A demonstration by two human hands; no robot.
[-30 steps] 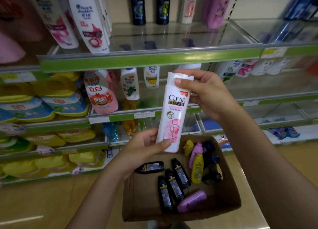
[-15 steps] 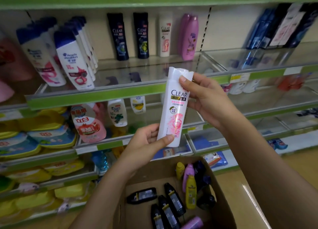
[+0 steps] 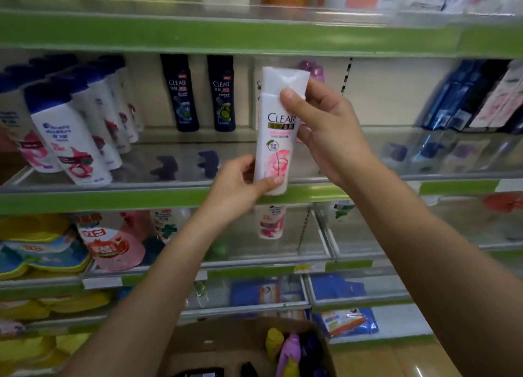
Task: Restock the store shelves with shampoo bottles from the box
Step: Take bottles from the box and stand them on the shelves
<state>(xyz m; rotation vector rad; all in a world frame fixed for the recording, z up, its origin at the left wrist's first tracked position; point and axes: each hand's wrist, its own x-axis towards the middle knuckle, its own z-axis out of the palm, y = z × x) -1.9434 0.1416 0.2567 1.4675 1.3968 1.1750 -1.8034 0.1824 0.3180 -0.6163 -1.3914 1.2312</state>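
A person stands facing store shelves, both bare hands raised around one white Clear shampoo bottle (image 3: pixel 276 133) with a pink flower on its label. The bottle is upright, its long axis vertical with a slight lean, cap at the top. It is held in the air in front of the glass shelf (image 3: pixel 175 161), its base level with that shelf's green front edge (image 3: pixel 113 199) and not yet resting on anything.

The left hand (image 3: pixel 237 187) pinches the bottle's bottom end, thumb across the front and fingers curled behind. The right hand (image 3: pixel 325 130) grips the upper part from the right, thumb pressed on the front just under the cap, the other fingers wrapped around the back. Both hands are closed on the bottle.

The relation that matters: the shelf lies farther from the person than the bottle. At the shelf's back stand two dark Clear bottles (image 3: pixel 202 93) to the left. Directly behind the held bottle a white bottle and a pink one seem to stand, mostly hidden. The likely move is forward and down, keeping the bottle upright.

Near the bottom of the view, the cardboard box (image 3: pixel 226 340) holds more bottles.
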